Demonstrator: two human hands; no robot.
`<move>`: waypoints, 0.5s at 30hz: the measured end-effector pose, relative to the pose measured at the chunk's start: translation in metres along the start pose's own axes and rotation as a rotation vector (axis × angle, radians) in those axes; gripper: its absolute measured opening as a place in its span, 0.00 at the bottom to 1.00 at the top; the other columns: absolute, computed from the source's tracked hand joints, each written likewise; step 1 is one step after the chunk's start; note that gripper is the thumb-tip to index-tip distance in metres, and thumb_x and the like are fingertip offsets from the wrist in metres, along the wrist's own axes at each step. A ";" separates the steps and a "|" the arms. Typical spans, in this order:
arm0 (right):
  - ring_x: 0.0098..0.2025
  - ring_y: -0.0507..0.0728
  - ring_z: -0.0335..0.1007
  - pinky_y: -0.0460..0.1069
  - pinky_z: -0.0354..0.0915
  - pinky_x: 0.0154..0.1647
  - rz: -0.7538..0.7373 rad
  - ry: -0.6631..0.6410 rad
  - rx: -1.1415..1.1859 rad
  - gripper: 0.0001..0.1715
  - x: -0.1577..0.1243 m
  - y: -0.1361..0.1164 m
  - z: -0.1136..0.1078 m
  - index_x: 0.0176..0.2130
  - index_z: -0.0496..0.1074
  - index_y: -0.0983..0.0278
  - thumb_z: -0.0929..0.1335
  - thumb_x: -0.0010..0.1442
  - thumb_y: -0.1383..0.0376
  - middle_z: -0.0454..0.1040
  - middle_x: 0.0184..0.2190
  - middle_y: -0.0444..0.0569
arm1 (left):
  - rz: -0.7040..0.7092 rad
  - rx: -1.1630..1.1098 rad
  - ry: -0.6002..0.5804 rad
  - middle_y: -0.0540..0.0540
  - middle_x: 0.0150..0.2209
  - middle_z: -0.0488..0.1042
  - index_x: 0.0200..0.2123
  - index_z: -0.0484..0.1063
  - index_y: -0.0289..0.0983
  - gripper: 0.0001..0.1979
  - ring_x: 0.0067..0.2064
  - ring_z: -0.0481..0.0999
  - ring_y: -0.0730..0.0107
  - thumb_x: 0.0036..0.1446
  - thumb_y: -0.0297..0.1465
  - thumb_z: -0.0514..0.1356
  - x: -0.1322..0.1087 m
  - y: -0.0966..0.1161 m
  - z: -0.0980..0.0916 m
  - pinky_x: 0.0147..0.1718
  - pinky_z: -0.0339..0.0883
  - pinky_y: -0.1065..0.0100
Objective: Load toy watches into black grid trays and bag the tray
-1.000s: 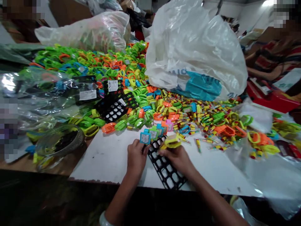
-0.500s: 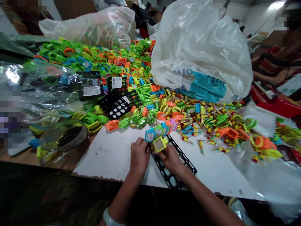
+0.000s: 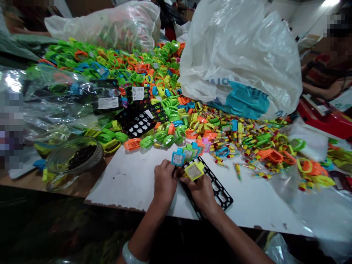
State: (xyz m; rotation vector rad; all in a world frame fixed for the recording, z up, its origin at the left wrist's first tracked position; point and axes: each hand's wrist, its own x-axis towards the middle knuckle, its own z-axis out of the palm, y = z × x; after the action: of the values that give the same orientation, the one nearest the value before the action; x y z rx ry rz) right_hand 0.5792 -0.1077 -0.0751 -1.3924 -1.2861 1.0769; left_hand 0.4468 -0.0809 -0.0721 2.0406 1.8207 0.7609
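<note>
My right hand is closed on a yellow toy watch with a square face, above the black plastic tray with holes. My left hand is closed at the tray's left edge, its fingertips partly hidden. At the tray's far end stand a blue toy watch, a green one, an orange one and a pink one, in a row. The near part of the tray lies under my right hand and forearm.
Behind lies a heap of toy watches, with small yellow-and-red tubes to its right. More black trays lie left of centre. A glass bowl holds dark pieces. A large white bag stands behind; a person sits at right.
The yellow watch and my right hand have shifted slightly right over the tray, its face tilting. The whole view has also moved a little.
</note>
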 end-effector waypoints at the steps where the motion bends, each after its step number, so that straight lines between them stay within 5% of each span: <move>1: 0.41 0.62 0.74 0.55 0.70 0.44 0.011 -0.005 0.003 0.14 0.001 0.000 -0.001 0.41 0.74 0.61 0.71 0.53 0.61 0.78 0.39 0.50 | -0.001 0.000 0.001 0.46 0.34 0.68 0.32 0.72 0.40 0.07 0.39 0.68 0.62 0.58 0.27 0.54 0.000 0.000 0.000 0.38 0.60 0.63; 8: 0.43 0.61 0.74 0.54 0.68 0.46 -0.063 -0.092 -0.082 0.09 0.007 -0.003 -0.012 0.39 0.76 0.60 0.68 0.56 0.64 0.78 0.40 0.48 | 0.001 -0.003 -0.013 0.47 0.34 0.68 0.32 0.73 0.40 0.06 0.39 0.67 0.61 0.58 0.28 0.56 -0.001 0.000 -0.001 0.39 0.61 0.63; 15: 0.43 0.61 0.72 0.53 0.67 0.45 -0.307 -0.094 -0.382 0.11 0.006 -0.004 -0.007 0.37 0.75 0.63 0.64 0.58 0.72 0.77 0.38 0.53 | -0.024 0.002 -0.021 0.46 0.34 0.69 0.30 0.72 0.39 0.07 0.39 0.68 0.61 0.56 0.25 0.54 0.000 0.002 -0.001 0.40 0.62 0.62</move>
State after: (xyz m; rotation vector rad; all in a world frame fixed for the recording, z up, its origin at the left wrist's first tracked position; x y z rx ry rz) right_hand 0.5854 -0.1017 -0.0700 -1.3677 -1.7777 0.7182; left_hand 0.4481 -0.0817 -0.0706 2.0162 1.8323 0.7290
